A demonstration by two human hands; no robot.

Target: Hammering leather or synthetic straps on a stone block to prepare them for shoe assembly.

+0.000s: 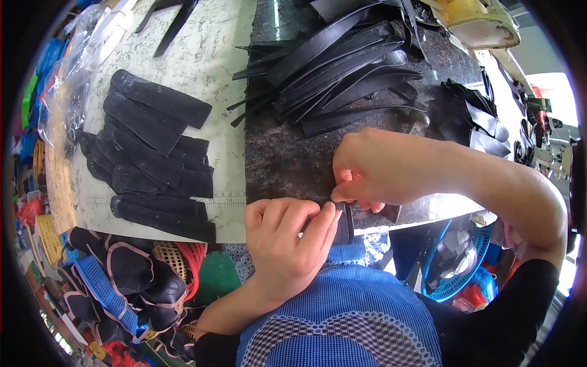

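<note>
At the table's near edge, my left hand [287, 241] and my right hand [376, 168] come close together over a black leather-like strip [346, 227]. The fingers of my left hand are bent and pinched on the strip from the left. My right hand curls at the strip's far part, fingertips pressed together; part of the strip is hidden under the fingers. Beyond my hands lies a heap of long black strips [348, 73], loosely piled. To the left, flat black pieces [147, 153] with rounded ends overlap on the white surface.
More black pieces [474, 119] lie at the right, with a cream-coloured machine part [483, 27] behind. A blue basket [458, 281] stands below the table's right edge. Below left, a blue crate [110, 300] sits among black pink-edged pieces [131, 266]. Clear plastic [67, 92] hangs at the left.
</note>
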